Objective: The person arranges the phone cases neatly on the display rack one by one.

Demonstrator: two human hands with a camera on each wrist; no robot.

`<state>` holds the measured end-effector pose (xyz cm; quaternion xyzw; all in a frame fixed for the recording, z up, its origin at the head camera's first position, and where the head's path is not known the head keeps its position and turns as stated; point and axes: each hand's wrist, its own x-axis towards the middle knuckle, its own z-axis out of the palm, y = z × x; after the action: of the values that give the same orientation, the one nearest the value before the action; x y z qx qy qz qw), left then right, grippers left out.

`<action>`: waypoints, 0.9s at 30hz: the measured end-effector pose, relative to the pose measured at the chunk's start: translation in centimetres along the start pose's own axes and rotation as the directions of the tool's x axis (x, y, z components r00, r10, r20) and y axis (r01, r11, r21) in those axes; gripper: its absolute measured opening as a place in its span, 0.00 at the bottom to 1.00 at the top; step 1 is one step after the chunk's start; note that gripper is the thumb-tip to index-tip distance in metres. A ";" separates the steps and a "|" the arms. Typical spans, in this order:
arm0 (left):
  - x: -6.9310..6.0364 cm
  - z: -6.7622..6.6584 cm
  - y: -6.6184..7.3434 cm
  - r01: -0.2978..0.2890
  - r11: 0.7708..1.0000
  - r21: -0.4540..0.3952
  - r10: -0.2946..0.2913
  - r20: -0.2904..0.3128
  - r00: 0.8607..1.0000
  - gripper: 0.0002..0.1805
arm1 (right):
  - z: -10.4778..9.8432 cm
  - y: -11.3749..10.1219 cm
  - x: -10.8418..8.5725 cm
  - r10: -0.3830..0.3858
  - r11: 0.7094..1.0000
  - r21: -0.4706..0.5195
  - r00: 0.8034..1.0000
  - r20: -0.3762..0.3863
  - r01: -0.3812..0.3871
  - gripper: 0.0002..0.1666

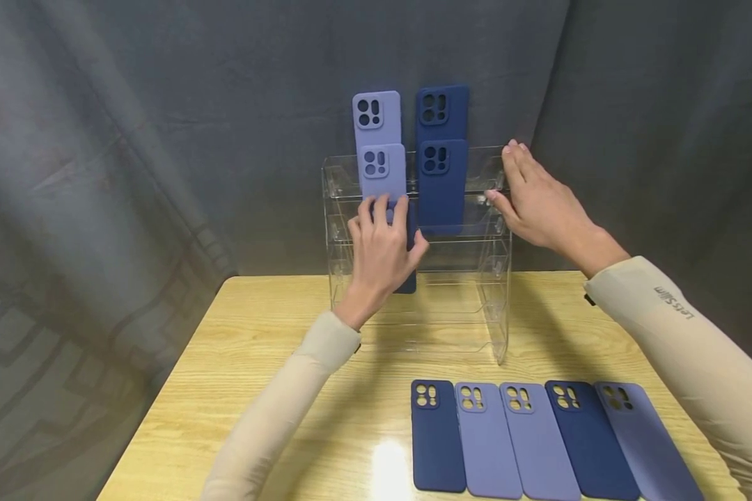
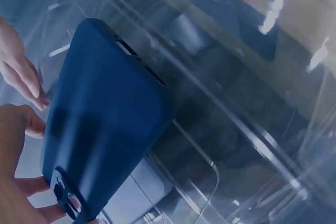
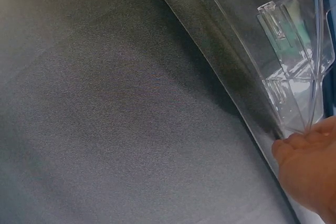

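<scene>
Dark blue phone cases (image 1: 437, 449): five. Lilac phone cases (image 1: 490, 449): five. Clear rack (image 1: 454, 278): one. Table (image 1: 269, 320): one.

Right hand (image 3: 308, 167) is touching the clear plastic rack (image 3: 274, 22) at its lowest visible corner. Grey cloth (image 3: 131, 103) is spreading left of the rack; blue strip (image 3: 330, 90) is showing along its right.
</scene>
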<state>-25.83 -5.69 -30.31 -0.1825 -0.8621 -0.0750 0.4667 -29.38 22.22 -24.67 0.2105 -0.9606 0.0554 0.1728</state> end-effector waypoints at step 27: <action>0.8 2.7 -1.4 0.044 0.997 0.059 -0.044 0.002 0.999 0.31 | 0.1 -0.2 0.0 -0.004 1.000 -0.001 1.000 -0.015 0.004 0.47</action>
<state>-28.89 -6.00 -31.07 -0.1499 -0.8685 -0.0593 0.4688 -29.34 22.03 -24.77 0.2121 -0.9588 0.0563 0.1803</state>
